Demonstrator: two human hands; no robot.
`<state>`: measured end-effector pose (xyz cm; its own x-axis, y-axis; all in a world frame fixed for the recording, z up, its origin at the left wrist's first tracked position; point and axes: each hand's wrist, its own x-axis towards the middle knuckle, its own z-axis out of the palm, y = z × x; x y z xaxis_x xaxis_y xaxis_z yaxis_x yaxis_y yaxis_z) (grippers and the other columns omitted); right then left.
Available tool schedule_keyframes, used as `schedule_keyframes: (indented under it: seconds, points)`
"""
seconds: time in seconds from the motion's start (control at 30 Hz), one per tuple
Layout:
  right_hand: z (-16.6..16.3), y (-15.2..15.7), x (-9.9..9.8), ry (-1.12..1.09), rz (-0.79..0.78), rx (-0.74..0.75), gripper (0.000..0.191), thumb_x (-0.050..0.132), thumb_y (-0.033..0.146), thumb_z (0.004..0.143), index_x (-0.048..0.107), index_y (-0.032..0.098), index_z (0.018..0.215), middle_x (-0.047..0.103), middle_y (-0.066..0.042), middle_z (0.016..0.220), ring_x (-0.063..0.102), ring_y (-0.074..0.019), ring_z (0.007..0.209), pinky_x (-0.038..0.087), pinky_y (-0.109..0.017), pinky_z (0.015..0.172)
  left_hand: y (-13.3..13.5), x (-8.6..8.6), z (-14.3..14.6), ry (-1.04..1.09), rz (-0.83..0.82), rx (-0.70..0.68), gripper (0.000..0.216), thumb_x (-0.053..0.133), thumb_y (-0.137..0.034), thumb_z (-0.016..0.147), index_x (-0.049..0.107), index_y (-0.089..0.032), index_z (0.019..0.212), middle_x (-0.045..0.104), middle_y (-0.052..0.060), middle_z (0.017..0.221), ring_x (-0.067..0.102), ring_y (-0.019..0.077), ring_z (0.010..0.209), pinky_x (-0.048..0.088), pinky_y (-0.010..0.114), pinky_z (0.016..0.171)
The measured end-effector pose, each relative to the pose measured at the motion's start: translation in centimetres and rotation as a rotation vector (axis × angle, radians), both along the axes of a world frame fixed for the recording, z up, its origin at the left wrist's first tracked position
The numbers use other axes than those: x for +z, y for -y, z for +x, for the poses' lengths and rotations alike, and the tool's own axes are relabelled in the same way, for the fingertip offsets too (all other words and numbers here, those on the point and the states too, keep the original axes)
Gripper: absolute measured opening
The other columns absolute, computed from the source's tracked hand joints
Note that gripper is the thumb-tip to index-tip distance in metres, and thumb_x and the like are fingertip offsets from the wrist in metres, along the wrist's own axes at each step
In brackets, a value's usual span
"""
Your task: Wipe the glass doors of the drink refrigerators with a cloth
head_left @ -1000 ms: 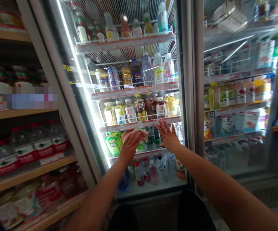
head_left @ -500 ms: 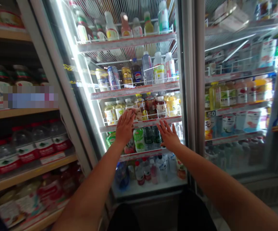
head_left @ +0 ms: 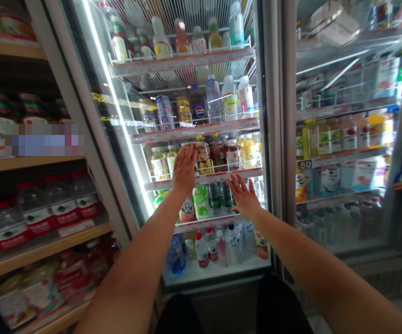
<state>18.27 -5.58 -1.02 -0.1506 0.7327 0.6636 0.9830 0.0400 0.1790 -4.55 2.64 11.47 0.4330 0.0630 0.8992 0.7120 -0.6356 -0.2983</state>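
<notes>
Head view: pale crumpled cloth (head_left: pixel 198 148) under flat left hand (head_left: pixel 184 169); right hand (head_left: pixel 244 198) fingers (head_left: pixel 234 183) splayed.

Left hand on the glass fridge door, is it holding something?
Yes: the left hand pins a small crumpled beige cloth flat against the glass fridge door under its fingers, not gripped. The right hand lies open, empty.

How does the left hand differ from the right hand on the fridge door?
The left hand is higher than the right hand. The left hand presses a cloth; the right hand is bare. Both lie flat and open on the glass door.
</notes>
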Motion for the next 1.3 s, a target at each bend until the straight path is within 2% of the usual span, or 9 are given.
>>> schedule_keyframes:
  seconds: [0.17,0.33,0.57,0.77,0.9,1.13,1.3]
  points:
    - [-0.2,0.3,0.2,-0.011,-0.025,-0.006,0.128,0.085,0.034,0.068,-0.003,0.019,0.159,-0.007,-0.009,0.165,-0.010,-0.0301,0.152,0.004,-0.063,0.120,0.4,-1.7,0.5,0.004,-0.004,-0.011,0.063,0.038,-0.013,0.093,0.029,-0.021,0.154,0.028,0.005,0.162,0.013,0.0236,0.153,0.022,0.050,0.125]
    - [0.0,0.4,0.2,-0.015,-0.014,0.010,0.128,0.086,0.034,0.067,-0.002,0.018,0.159,-0.005,-0.011,0.165,-0.009,-0.0308,0.152,0.006,-0.063,0.120,1.2,-4.9,0.6,-0.090,0.026,0.001,0.063,0.047,-0.026,0.094,0.029,-0.019,0.154,0.028,0.008,0.161,0.012,0.0260,0.153,0.022,0.050,0.124]
    - [-0.1,0.5,0.2,-0.010,0.002,0.010,0.124,0.084,0.031,0.068,0.002,0.018,0.159,-0.004,-0.011,0.165,-0.007,-0.0313,0.153,0.006,-0.063,0.120,1.0,-10.1,0.2,-0.163,0.068,0.032,0.066,0.043,-0.012,0.092,0.027,-0.022,0.155,0.032,0.005,0.160,0.014,0.0240,0.152,0.022,0.047,0.124]
    - [0.0,0.3,0.0,0.012,0.025,0.006,0.122,0.082,0.032,0.069,0.001,0.017,0.159,-0.003,-0.011,0.165,-0.010,-0.0305,0.153,0.007,-0.063,0.120,0.7,-13.1,-0.3,-0.210,0.046,0.054,0.068,0.043,-0.006,0.089,0.031,-0.022,0.154,0.034,0.005,0.158,0.014,0.0233,0.152,0.024,0.047,0.123]
    - [0.0,0.1,-0.1,0.015,0.041,0.011,0.123,0.083,0.033,0.069,0.002,0.017,0.159,-0.001,-0.011,0.165,-0.011,-0.0302,0.152,0.006,-0.063,0.120,0.9,-15.2,-0.3,-0.238,0.031,0.078,0.064,0.046,-0.009,0.090,0.035,-0.021,0.152,0.034,0.003,0.158,0.015,0.0232,0.152,0.023,0.045,0.124]
    - [0.1,0.1,-0.1,0.013,0.021,0.005,0.125,0.084,0.036,0.069,-0.001,0.018,0.159,-0.003,-0.011,0.165,-0.010,-0.0312,0.152,0.006,-0.063,0.120,1.7,-19.9,-0.3,-0.324,0.013,0.069,0.064,0.053,-0.013,0.087,0.040,-0.021,0.149,0.035,0.002,0.158,0.017,0.0248,0.152,0.023,0.043,0.123]
    - [0.0,0.4,0.2,-0.006,-0.019,-0.004,0.122,0.083,0.033,0.071,-0.001,0.018,0.159,-0.007,-0.010,0.164,-0.009,-0.0302,0.153,0.005,-0.062,0.121,2.2,-22.9,-0.3,-0.385,0.032,0.074,0.057,0.050,-0.015,0.090,0.044,-0.022,0.147,0.033,0.000,0.159,0.020,0.0233,0.151,0.024,0.041,0.123]
